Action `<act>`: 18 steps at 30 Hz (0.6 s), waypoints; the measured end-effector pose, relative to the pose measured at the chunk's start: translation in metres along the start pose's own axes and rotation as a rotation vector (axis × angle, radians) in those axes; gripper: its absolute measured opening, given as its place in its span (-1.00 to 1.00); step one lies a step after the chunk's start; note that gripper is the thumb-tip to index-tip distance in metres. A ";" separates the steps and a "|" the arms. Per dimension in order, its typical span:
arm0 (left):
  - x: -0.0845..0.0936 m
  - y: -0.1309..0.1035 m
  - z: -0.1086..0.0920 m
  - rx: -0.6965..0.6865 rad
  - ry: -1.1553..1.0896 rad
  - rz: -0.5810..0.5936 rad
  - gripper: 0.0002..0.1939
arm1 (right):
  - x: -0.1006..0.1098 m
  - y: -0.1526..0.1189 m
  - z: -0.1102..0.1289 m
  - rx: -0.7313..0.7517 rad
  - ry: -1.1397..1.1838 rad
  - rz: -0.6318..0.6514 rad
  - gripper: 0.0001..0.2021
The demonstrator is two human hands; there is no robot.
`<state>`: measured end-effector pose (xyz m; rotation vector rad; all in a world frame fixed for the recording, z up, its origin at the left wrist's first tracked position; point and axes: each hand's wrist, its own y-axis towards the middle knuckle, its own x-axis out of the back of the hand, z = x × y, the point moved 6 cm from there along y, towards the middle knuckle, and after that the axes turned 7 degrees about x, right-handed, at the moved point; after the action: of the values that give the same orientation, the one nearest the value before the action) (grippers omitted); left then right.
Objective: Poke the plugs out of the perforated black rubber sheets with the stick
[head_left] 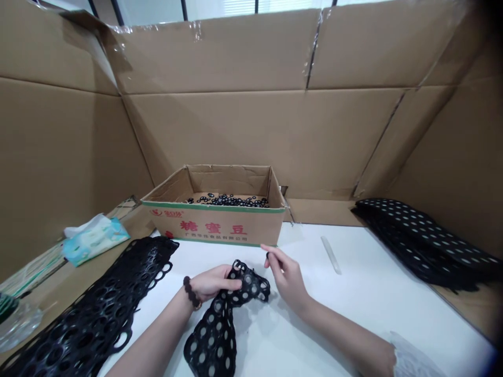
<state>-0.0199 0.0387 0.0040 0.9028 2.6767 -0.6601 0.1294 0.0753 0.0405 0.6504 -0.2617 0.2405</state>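
Note:
My left hand (216, 283), with a dark beaded bracelet on the wrist, grips a floppy black sheet dotted with round, pale spots (249, 285). The sheet bunches at my fingers, and its lower part hangs down onto the white table. To its right, my right hand (288, 277) is pinched closed around a small black round piece (268, 255); whether it is a ring or a disc I cannot tell. That hand is apart from the sheet, in front of a printed cardboard box (214, 225) that holds many small black rings (236, 200).
A black sheet full of round holes (90, 309) lies at left, beside a tissue pack (94, 238) and a clear bottle (18, 324). Stacked dotted black sheets (428, 241) lie at right. A translucent strip (331, 255) rests on the table. Tall cardboard walls (251, 125) surround the table.

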 end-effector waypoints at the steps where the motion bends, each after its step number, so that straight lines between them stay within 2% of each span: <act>1: 0.000 0.001 0.000 0.003 -0.001 -0.010 -0.67 | -0.009 -0.004 0.010 0.085 -0.050 0.085 -0.74; 3: 0.001 0.001 0.000 -0.002 0.003 -0.025 -0.71 | -0.028 -0.014 0.020 0.171 -0.137 0.261 -0.78; 6: 0.000 0.001 -0.001 -0.018 0.017 -0.032 -0.76 | -0.045 -0.024 0.012 0.090 -0.237 0.420 -0.82; 14: -0.004 0.003 -0.003 -0.059 0.062 -0.014 -0.75 | -0.050 -0.027 0.001 0.005 -0.165 0.472 -0.78; 18: -0.006 0.003 -0.004 -0.042 0.084 -0.023 -0.75 | -0.049 -0.025 -0.001 -0.053 -0.075 0.483 -0.84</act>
<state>-0.0142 0.0393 0.0083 0.9098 2.7678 -0.5801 0.0914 0.0502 0.0103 0.5367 -0.4955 0.6708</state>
